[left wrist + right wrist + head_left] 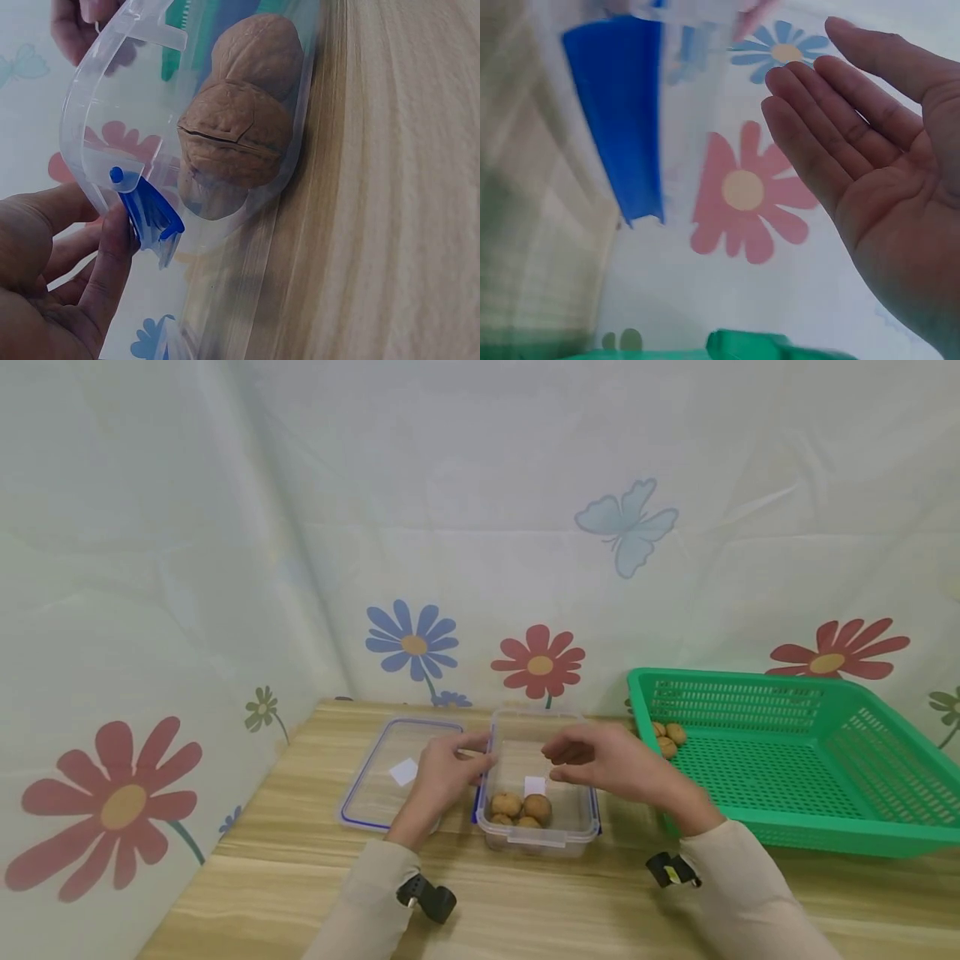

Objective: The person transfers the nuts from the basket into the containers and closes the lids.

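Note:
A clear plastic food container (pixel 577 814) with blue side latches stands on the table, several walnuts (pixel 506 804) and a white paper square (pixel 535 786) in view in it. At its left rim, my left hand (pixel 446 768) pinches the edge between thumb and fingers. The left wrist view shows this hand (pixel 52 262) close by a blue latch (pixel 150 214), with cracked-shell walnuts (pixel 236 135) behind the clear wall. Over the container's right side hovers my right hand (pixel 607 762). Its fingers (pixel 832 127) are loosely extended and hold nothing.
Left of the container lies a clear lid (pixel 375 793) with a blue seal and a white square (pixel 403 772) on it. On the right, a green plastic basket (pixel 750 827) holds several walnuts (pixel 667 745) at its left end. A flowered curtain (pixel 480 568) hangs behind the table.

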`<state>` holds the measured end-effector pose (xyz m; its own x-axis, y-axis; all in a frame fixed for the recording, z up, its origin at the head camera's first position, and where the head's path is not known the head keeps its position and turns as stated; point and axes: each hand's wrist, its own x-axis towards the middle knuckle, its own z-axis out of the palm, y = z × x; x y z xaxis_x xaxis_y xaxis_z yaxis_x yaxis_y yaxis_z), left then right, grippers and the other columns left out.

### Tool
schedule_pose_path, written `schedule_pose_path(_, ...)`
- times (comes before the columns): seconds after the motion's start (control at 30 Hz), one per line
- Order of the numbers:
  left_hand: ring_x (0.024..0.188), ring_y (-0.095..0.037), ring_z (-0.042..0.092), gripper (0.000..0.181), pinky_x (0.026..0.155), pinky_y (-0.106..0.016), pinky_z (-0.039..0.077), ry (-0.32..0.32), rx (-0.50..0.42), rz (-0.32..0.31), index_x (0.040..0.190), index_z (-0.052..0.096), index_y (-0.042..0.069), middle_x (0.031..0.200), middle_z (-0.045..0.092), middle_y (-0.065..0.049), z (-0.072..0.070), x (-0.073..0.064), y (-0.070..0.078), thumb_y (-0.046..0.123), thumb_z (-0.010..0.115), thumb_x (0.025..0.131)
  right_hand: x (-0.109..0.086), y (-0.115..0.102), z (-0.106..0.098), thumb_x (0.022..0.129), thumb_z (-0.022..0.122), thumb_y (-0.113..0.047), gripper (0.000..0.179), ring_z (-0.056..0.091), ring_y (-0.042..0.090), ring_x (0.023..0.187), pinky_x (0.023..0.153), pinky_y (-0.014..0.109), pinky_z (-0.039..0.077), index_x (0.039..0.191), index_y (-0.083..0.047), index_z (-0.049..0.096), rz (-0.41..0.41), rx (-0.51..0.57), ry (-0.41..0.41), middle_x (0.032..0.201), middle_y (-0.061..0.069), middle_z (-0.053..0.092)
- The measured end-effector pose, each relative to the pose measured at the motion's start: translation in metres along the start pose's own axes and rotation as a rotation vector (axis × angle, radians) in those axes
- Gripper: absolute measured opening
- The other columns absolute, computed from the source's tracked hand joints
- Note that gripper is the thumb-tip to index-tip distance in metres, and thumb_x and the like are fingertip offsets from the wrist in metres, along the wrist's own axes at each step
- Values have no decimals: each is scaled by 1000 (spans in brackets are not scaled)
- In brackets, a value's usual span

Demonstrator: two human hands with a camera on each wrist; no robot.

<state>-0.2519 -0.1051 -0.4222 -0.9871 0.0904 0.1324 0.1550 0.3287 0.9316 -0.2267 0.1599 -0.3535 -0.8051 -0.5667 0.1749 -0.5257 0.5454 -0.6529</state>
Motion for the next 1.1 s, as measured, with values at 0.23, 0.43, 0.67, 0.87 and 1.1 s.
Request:
schedule_pose_path(0.23,76,-23,77,38,73,-38,65,2,13,5,134,72,2,118,76,-14,1,0,0,9,77,97,-11,-11,-26,98,80,-19,30,74,19,103,89,33,62,124,-6,75,6,15,93,114,2,77)
schedule_pose_path(0.43,76,-23,77,38,75,-41,65,6,23,2,134,72,2,118,75,-14,0,0,0,10,77,97,-18,-22,-55,98,80,-21,30,74,17,106,92,33,61,126,-11,74,13,-40,155,118,1,76)
schedule_pose_path(0.67,74,-22,76,38,74,-44,65,10,33,4,134,72,2,118,76,-14,-1,0,2,9,77,97,-27,-25,-90,100,77,-23,30,74,17,108,91,23,57,128,-12,73,33,-88,170,122,1,75)
schedule_pose_path(0.87,73,-22,76,39,74,-45,65,11,32,10,134,72,2,117,76,-14,-1,1,2,9,78,96,-32,-10,-121,103,74,-26,35,72,11,108,89,17,53,134,-12,71,79,-136,176,126,6,74)
schedule_pose_path(1.1,72,-20,75,39,70,-41,64,10,28,6,134,72,3,117,76,-14,-1,0,0,10,78,96,-29,13,-144,103,73,-33,41,69,23,115,89,24,54,138,-12,69,171,-187,175,129,6,73)
